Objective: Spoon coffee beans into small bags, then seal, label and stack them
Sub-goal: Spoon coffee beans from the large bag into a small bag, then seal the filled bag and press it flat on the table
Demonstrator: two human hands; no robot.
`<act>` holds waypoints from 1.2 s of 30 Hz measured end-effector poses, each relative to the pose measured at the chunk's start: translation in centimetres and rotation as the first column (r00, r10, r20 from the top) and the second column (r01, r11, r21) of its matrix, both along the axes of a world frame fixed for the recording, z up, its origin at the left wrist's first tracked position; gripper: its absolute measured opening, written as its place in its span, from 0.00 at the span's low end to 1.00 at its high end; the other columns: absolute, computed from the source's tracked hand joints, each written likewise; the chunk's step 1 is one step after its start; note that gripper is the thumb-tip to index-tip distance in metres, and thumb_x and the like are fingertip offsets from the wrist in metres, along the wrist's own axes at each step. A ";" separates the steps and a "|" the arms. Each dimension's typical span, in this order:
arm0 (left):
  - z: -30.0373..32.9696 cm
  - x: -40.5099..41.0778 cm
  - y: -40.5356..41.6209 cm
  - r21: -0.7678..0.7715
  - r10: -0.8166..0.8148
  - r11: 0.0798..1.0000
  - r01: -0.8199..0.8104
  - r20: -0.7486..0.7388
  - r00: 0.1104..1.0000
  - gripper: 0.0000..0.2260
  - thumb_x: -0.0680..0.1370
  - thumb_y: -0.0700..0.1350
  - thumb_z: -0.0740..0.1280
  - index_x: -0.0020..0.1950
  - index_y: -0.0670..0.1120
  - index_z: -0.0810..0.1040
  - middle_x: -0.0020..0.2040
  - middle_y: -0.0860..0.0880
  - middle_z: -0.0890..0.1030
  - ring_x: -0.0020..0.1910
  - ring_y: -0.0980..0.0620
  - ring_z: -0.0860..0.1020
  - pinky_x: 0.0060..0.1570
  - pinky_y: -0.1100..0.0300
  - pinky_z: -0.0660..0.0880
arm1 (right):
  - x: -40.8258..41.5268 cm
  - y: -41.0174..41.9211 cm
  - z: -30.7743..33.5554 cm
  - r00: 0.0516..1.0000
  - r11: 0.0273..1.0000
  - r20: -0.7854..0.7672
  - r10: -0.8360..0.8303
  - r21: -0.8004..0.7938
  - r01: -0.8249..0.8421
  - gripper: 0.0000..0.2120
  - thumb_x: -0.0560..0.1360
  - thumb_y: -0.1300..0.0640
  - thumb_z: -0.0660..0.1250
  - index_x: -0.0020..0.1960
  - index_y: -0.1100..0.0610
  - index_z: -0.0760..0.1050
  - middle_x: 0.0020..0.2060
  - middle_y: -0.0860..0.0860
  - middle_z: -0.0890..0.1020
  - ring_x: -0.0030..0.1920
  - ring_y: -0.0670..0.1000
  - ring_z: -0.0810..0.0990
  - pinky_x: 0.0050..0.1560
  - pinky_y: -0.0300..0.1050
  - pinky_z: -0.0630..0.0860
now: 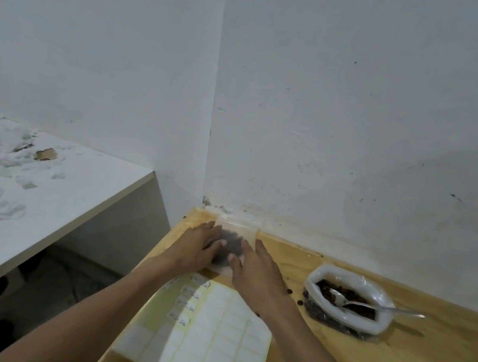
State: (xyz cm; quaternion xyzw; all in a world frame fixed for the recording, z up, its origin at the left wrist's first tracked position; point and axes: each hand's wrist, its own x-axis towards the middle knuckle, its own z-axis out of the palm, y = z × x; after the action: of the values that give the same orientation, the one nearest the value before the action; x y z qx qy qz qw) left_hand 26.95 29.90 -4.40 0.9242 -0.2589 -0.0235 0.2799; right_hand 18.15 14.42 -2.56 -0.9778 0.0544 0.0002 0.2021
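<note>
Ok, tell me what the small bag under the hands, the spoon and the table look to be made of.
Small bag: thin clear plastic, glossy; the dark beans show through it.
Spoon: metal by the look, silvery and shiny, catching light along the handle.
Table: light wood or a wood-look top, yellowish with faint grain and a smooth, slightly glossy finish; solid or veneer cannot be told.
</note>
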 end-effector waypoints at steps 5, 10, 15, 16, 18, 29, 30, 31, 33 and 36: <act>1.3 -1.7 -2.2 -0.071 0.094 0.994 -0.084 0.153 0.984 0.22 0.82 0.52 0.64 0.71 0.42 0.76 0.67 0.41 0.79 0.66 0.41 0.76 0.65 0.51 0.71 | -2.8 -3.4 3.9 0.992 0.997 0.114 -0.053 -0.049 0.059 0.28 0.84 0.45 0.56 0.80 0.55 0.59 0.79 0.54 0.62 0.77 0.56 0.63 0.73 0.50 0.64; 4.3 -6.7 -8.9 -0.165 -0.007 0.986 0.039 0.191 0.981 0.21 0.82 0.55 0.65 0.69 0.43 0.76 0.64 0.45 0.80 0.62 0.46 0.77 0.59 0.53 0.74 | -9.0 -9.1 7.2 0.958 0.972 0.201 -0.203 -0.079 0.223 0.28 0.83 0.42 0.56 0.78 0.55 0.64 0.75 0.53 0.69 0.74 0.55 0.68 0.70 0.50 0.67; 5.9 -12.9 -16.7 -0.065 -0.234 0.966 0.252 0.206 0.950 0.21 0.81 0.54 0.64 0.69 0.43 0.76 0.64 0.45 0.79 0.62 0.46 0.77 0.57 0.54 0.74 | -16.6 -15.4 8.2 0.898 0.904 0.186 -0.399 -0.081 0.419 0.27 0.81 0.40 0.59 0.74 0.54 0.69 0.70 0.53 0.73 0.70 0.55 0.72 0.64 0.50 0.71; 6.0 -14.2 -18.2 -0.044 -0.277 0.956 0.290 0.187 0.942 0.21 0.81 0.54 0.64 0.69 0.43 0.76 0.64 0.45 0.79 0.62 0.45 0.77 0.56 0.54 0.73 | -18.3 -16.7 8.2 0.885 0.889 0.176 -0.431 -0.088 0.450 0.27 0.81 0.40 0.60 0.74 0.55 0.70 0.70 0.53 0.74 0.69 0.56 0.73 0.64 0.50 0.72; 6.1 -16.7 -21.0 -0.016 -0.358 0.931 0.364 0.142 0.923 0.22 0.81 0.54 0.65 0.70 0.42 0.75 0.65 0.44 0.78 0.62 0.45 0.77 0.56 0.54 0.73 | -21.5 -19.1 8.0 0.860 0.856 0.148 -0.489 -0.111 0.506 0.27 0.81 0.40 0.60 0.73 0.55 0.70 0.69 0.53 0.74 0.68 0.56 0.73 0.63 0.51 0.72; 3.1 -26.6 -30.9 0.327 -0.582 0.752 0.573 -0.081 0.809 0.29 0.74 0.64 0.71 0.60 0.41 0.76 0.60 0.41 0.75 0.57 0.40 0.74 0.47 0.53 0.69 | -32.7 -25.6 4.0 0.700 0.743 -0.253 -0.667 -0.158 0.651 0.26 0.77 0.36 0.66 0.57 0.59 0.77 0.55 0.57 0.80 0.63 0.59 0.78 0.51 0.49 0.75; 2.9 -26.9 -31.1 0.346 -0.579 0.745 0.570 -0.090 0.811 0.28 0.73 0.63 0.72 0.58 0.41 0.77 0.59 0.41 0.74 0.57 0.40 0.74 0.46 0.53 0.68 | -32.8 -25.6 3.8 0.703 0.747 -0.259 -0.662 -0.155 0.647 0.24 0.76 0.37 0.68 0.53 0.59 0.77 0.50 0.56 0.81 0.60 0.58 0.80 0.48 0.48 0.76; 2.8 -27.1 -31.3 0.346 -0.571 0.751 0.562 -0.087 0.816 0.26 0.72 0.62 0.74 0.56 0.41 0.77 0.58 0.41 0.74 0.56 0.40 0.74 0.46 0.53 0.68 | -32.9 -25.7 3.6 0.702 0.742 -0.247 -0.668 -0.143 0.655 0.21 0.75 0.39 0.70 0.49 0.59 0.78 0.46 0.55 0.80 0.54 0.57 0.81 0.46 0.47 0.76; 2.4 -27.1 -31.5 0.303 -0.537 0.791 0.531 -0.069 0.840 0.25 0.70 0.61 0.76 0.53 0.43 0.77 0.58 0.42 0.77 0.55 0.42 0.75 0.46 0.53 0.71 | -33.0 -26.0 3.2 0.686 0.712 -0.208 -0.697 -0.096 0.695 0.19 0.73 0.43 0.74 0.36 0.56 0.72 0.34 0.52 0.74 0.36 0.51 0.77 0.34 0.44 0.71; 2.2 -27.0 -31.1 0.213 -0.489 0.844 0.492 -0.070 0.870 0.30 0.69 0.57 0.79 0.64 0.42 0.76 0.61 0.44 0.75 0.59 0.44 0.75 0.55 0.52 0.75 | -32.8 -26.4 2.8 0.631 0.641 -0.180 -0.754 0.006 0.768 0.18 0.72 0.48 0.77 0.34 0.58 0.74 0.32 0.52 0.76 0.33 0.50 0.76 0.31 0.42 0.71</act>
State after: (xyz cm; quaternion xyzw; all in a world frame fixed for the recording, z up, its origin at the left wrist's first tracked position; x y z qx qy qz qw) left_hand -0.09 -1.19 -2.24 0.8528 -0.4799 -0.1292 0.1602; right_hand -14.62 -11.98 0.19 -0.8509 0.4777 -0.0041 0.2184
